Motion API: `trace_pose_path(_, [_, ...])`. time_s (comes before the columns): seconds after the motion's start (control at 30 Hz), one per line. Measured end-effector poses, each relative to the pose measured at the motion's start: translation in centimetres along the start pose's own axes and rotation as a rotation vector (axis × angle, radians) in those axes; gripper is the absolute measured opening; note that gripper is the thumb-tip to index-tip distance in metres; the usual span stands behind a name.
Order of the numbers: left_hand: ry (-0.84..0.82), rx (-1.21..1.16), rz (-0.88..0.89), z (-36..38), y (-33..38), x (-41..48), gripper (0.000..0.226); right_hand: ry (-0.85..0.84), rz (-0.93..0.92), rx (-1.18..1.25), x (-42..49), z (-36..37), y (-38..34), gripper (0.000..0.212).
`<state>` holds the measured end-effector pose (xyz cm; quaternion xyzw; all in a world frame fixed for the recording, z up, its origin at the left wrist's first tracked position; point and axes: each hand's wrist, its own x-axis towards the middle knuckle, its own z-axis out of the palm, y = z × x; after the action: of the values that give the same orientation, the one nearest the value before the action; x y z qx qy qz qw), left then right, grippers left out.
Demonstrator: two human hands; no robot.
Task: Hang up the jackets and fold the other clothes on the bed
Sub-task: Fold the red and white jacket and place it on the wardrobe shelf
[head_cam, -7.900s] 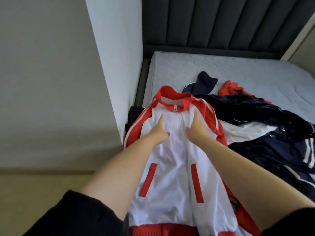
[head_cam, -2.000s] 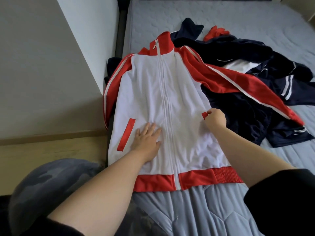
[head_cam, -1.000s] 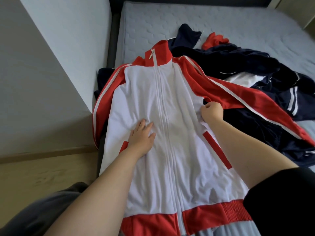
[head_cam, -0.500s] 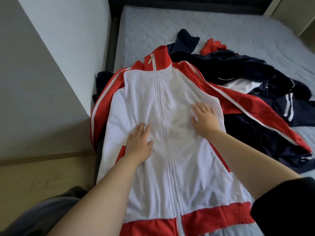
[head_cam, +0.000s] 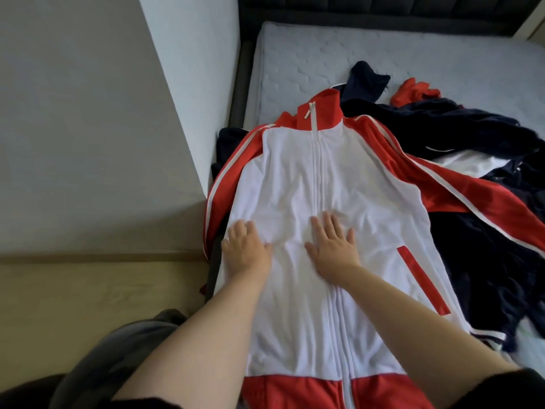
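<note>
As jacket point(head_cam: 295, 172) lies zipped, left grip point(head_cam: 246, 249), right grip point(head_cam: 333, 246) flat atop it

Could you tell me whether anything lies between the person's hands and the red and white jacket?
Nothing visible does. The left hand and the right hand both rest flat, directly on the white front of the jacket, which lies partly over the navy clothes.

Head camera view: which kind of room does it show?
Probably a bedroom: a grey quilted mattress, a dark padded headboard behind it, and a red-and-white zip jacket spread beside navy clothes.
</note>
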<state>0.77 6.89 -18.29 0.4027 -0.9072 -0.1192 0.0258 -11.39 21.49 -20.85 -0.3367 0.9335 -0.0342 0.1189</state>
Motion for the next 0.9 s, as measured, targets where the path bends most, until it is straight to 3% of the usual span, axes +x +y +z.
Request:
trace_pose_path(0.17, [0.044,-0.311,-0.311,-1.4,-2.1,-0.1,0.041,-0.023,0.017,-0.045,0.3,0.5,-0.5,0.068])
trace_pose_path(0.3, [0.044,-0.472,-0.275,-1.5,-2.8,0.4,0.016,-0.032,0.027,-0.063,0.1,0.5,-0.6,0.067])
trace_pose_path(0.4, [0.103,-0.597,-0.366,-1.6,-3.5,0.5,0.016,-0.022,0.023,-0.053,0.0,0.5,-0.6,0.068])
trace_pose_path(0.57, [0.022,-0.629,-0.46,-0.9,-4.3,0.9,0.013,-0.043,0.08,-0.041,0.0,-0.2,-1.5,0.066])
trace_pose_path(0.67, [-0.102,-0.771,-0.522,-0.3,-4.9,1.8,0.03,0.04,0.157,0.04,0.4,-0.7,-3.8,0.065])
trace_pose_path(0.77, [-0.218,-1.038,-0.819,-0.3,-5.5,3.4,0.038,0.143,0.096,0.095,1.4,-0.8,-6.6,0.063])
trace_pose_path(0.83, [-0.167,-1.236,-0.956,-0.4,-5.6,4.1,0.045,0.16,0.055,0.125,2.5,-0.8,-8.4,0.065])
trace_pose_path(0.9, [-0.036,-1.375,-1.016,0.0,-6.0,4.7,0.07,0.113,0.052,0.121,3.8,-0.4,-9.8,0.07])
